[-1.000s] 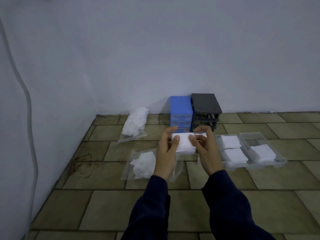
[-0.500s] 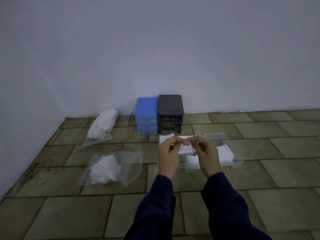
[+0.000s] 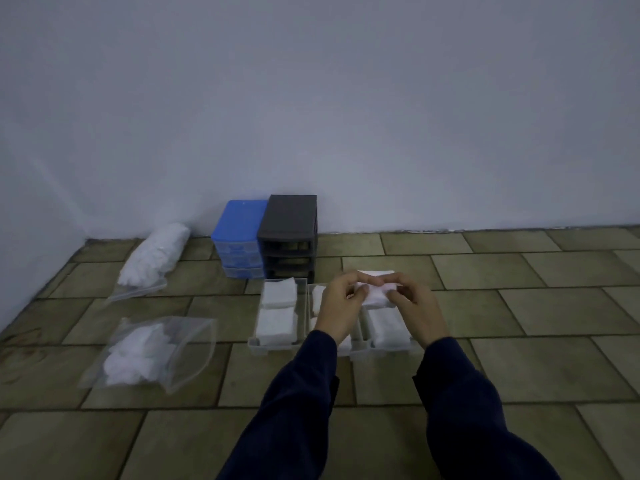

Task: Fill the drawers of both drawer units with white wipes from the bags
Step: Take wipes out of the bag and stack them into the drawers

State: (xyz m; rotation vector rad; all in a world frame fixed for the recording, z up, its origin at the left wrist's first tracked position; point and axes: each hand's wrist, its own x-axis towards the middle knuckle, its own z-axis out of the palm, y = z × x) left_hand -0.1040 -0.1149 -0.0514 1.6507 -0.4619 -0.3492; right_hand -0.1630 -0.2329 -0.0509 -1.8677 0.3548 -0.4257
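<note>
My left hand (image 3: 337, 306) and my right hand (image 3: 420, 311) together pinch a folded white wipe (image 3: 377, 292), held above three clear drawers on the floor. The left drawer (image 3: 258, 344) holds two stacks of wipes (image 3: 278, 306); the middle and right drawers (image 3: 391, 348) also hold wipes and are partly hidden by my hands. The blue drawer unit (image 3: 239, 233) stands against the wall with its drawers in. Beside it the black drawer unit (image 3: 289, 233) has empty slots.
An open clear bag of wipes (image 3: 145, 351) lies on the tiled floor at the left. A fuller bag of wipes (image 3: 154, 259) lies nearer the wall corner. The wall runs along the back and left.
The view has swung right, so the units and bags sit further left in frame. My hands carried the wipe to the right, over the drawers, still pinching it together.
</note>
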